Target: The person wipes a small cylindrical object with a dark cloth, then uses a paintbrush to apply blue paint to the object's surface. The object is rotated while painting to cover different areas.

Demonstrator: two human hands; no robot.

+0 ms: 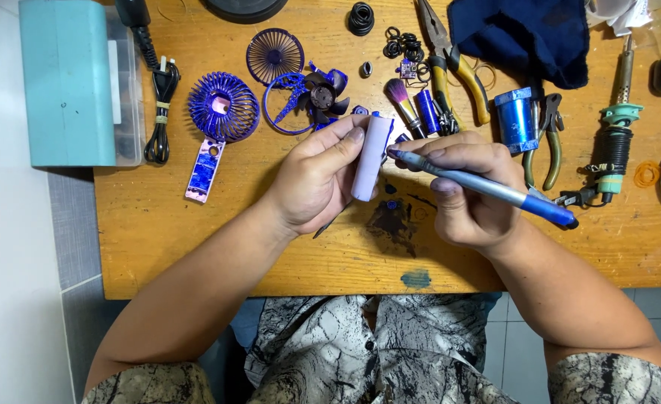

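My left hand [317, 178] grips a pale lavender cylindrical cell [369, 157], held upright over the wooden table [196, 247]. My right hand [469, 191] holds a grey-and-blue pen-like tool [495, 189] like a pencil. Its tip touches the right side of the cell near the top. Just behind my hands lie parts of a blue hand fan: a fan housing with handle [222, 112], a round grille [274, 54], a dark blade wheel in its ring [311, 97].
A small brush [401, 97], yellow-handled pliers [454, 67], green-handled pliers [549, 142], a blue cylinder [516, 120], black rings [399, 41], a dark cloth [521, 34] and a soldering iron [614, 127] lie at the back. A teal box [65, 78] and black cable [162, 97] sit left.
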